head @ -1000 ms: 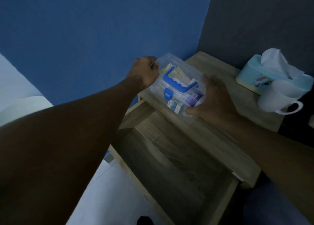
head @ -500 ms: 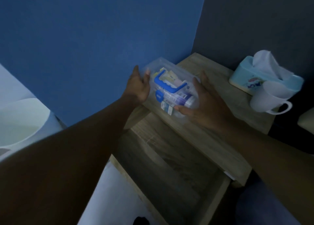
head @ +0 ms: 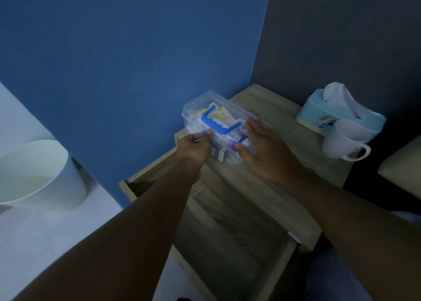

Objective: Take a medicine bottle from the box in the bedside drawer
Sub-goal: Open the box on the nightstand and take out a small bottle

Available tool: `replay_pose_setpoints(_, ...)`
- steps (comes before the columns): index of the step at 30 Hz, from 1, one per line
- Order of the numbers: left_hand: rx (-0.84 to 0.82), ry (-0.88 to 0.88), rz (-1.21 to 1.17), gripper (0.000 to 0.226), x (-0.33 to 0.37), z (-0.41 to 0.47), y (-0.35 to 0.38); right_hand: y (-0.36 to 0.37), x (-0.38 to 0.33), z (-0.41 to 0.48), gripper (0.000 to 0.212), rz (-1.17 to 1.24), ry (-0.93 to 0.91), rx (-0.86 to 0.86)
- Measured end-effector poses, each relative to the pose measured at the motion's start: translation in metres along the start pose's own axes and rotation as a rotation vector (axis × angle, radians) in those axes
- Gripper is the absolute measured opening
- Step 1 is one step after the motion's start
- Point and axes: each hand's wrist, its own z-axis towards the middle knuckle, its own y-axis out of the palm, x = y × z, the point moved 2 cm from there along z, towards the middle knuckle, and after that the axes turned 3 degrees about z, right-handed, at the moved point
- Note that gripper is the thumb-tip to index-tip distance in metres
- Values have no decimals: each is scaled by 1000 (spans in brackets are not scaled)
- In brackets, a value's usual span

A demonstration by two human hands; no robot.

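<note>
Closest to me, both my bare forearms reach forward over the open bedside drawer (head: 227, 243), a pale wooden tray pulled out below the tabletop. The part of its floor I can see is dim, with nothing clear lying on it.

Just past the drawer, on the near left edge of the wooden bedside table (head: 262, 187), sits the clear plastic box (head: 218, 127) with a blue handle (head: 218, 124) lying flat on its lid. The lid is on. Through the clear plastic I see packets and cartons in white, yellow and purple, too blurred to pick out a medicine bottle.

My left hand (head: 193, 148) is at the box's near left end, fingers curled and pinching a small blue latch (head: 205, 132) there. My right hand (head: 262, 150) lies open, fingers spread and flat, against the box's right side, thumb touching its near corner.

Farther right on the tabletop stands a white mug (head: 341, 141), handle facing me, touching a light blue tissue box (head: 319, 111) behind it with a white tissue sticking up.

Off to the left, on the pale floor, is a white bin (head: 45, 180). Behind everything, a blue wall (head: 136, 61) meets a dark grey wall (head: 341, 27) at the corner.
</note>
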Motion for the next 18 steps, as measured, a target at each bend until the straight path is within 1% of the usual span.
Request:
replay_pose_setpoints(3, 34, -25, -45, 36, -2, 6, 1, 0, -3, -2, 73, 9, 8, 21)
replay_pose_setpoints(8, 11, -1, -71, 19, -8, 8, -2, 2, -3, -3, 71, 6, 25, 43)
replay_pose_setpoints(10, 11, 27, -61, 9, -12, 8, -7, 5, -3, -3, 71, -4, 28, 48)
replay_pose_setpoints(11, 19, 60, -30, 9, -16, 7, -10, 6, -3, -2, 71, -9, 31, 52)
replay_pose_setpoints(12, 23, 102, 18, 12, -20, 5, -12, 7, -3, -2, 71, -13, 34, 57)
replay_pose_setpoints(15, 5, 207, 174, 37, -27, -4, -15, 5, -2, -3, 76, -53, 11, 62)
replay_pose_setpoints(18, -29, 281, 315, 43, -22, -8, -15, 3, -1, -4, 91, -111, -15, 18)
